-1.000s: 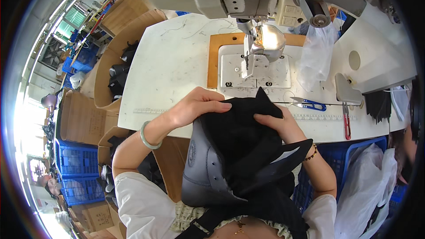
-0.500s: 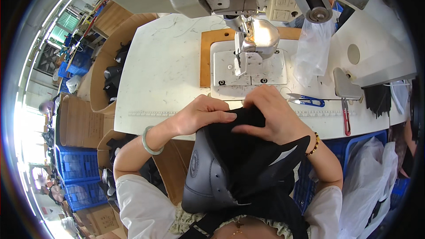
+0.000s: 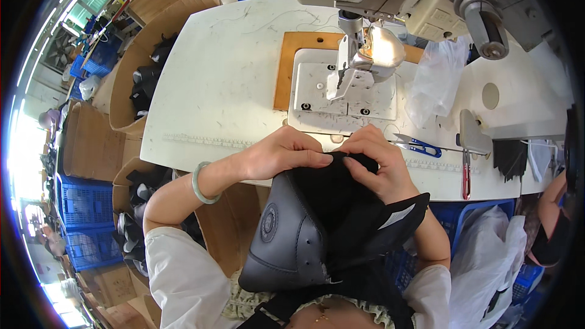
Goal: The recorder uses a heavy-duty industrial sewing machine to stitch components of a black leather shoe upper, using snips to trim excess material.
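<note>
A black shoe upper [image 3: 317, 219] with a grey leather side panel and a round emblem hangs from the table's front edge toward my chest. My left hand [image 3: 283, 153], with a green bangle on the wrist, pinches its top edge. My right hand [image 3: 373, 161] grips the same edge, fingertips touching the left hand's. Both hands sit just in front of the sewing machine [image 3: 365, 55], below its lit needle area.
The white table [image 3: 219, 85] holds blue-handled snips [image 3: 420, 145], a red tool [image 3: 465, 175] and a clear plastic bag [image 3: 436, 79]. Cardboard boxes with dark pieces [image 3: 143, 79] stand to the left, blue crates [image 3: 85, 207] lower left. Another person's arm [image 3: 551, 207] shows at the right edge.
My hands have come together on the upper's top edge and drawn nearer the table front. The view has shifted closer to the sewing machine.
</note>
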The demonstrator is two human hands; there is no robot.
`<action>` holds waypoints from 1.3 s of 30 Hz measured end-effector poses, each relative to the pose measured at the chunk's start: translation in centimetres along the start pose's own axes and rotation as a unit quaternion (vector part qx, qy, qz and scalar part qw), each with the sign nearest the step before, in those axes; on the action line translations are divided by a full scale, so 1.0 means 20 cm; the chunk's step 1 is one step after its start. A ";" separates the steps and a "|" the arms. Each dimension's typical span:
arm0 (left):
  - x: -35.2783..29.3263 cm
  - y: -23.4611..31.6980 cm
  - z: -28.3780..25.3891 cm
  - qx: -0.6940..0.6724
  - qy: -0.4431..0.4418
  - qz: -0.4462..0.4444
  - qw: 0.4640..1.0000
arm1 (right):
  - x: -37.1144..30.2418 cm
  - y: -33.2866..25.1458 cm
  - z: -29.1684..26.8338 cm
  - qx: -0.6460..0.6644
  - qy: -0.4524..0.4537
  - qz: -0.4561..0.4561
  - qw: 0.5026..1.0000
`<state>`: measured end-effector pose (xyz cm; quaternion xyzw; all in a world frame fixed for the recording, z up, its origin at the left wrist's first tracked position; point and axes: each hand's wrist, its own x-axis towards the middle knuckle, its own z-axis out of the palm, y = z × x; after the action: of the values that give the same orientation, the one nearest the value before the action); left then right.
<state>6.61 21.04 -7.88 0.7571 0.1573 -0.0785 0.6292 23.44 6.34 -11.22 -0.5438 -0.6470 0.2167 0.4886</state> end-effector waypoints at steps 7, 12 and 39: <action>-0.01 0.03 0.00 -0.019 0.003 0.001 1.000 | 0.02 -0.04 -0.02 -0.017 -0.010 0.007 1.000; -0.01 -0.01 -0.03 0.013 0.014 0.035 0.999 | 0.04 -0.03 -0.01 -0.054 -0.011 -0.034 0.998; -0.32 0.63 -0.17 0.577 0.193 -0.047 0.792 | 0.47 -0.15 0.24 -0.125 0.262 -0.203 0.935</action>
<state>4.64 21.44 6.41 0.9706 0.2363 -0.0362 0.0278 18.41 15.19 -7.18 -0.4950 -0.6146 -0.1198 0.6024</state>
